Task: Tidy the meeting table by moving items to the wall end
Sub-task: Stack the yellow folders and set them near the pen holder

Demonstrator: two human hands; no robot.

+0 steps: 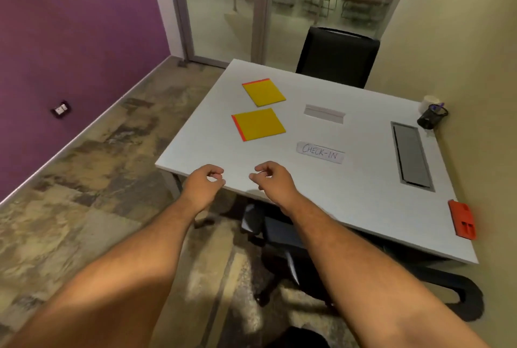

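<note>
Over the near edge of the white rectangular meeting table [349, 202], the left hand [202, 186] and right hand [275, 182] hover side by side, fingers loosely curled and holding nothing. Farther along the table lie two square yellow pads with orange edges [258, 124] and [263, 92], with a white "CHECK-IN" name card [320, 152] and a blank folded card [324, 113] beside them. At the table's wall side stand a black mesh pen cup [430, 119] and an orange flat case [463, 219].

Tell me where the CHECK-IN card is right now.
In the head view, the CHECK-IN card lies flat on the white table, just beyond the right hand, nearer than the blank card, right of the nearer yellow pad.
</note>
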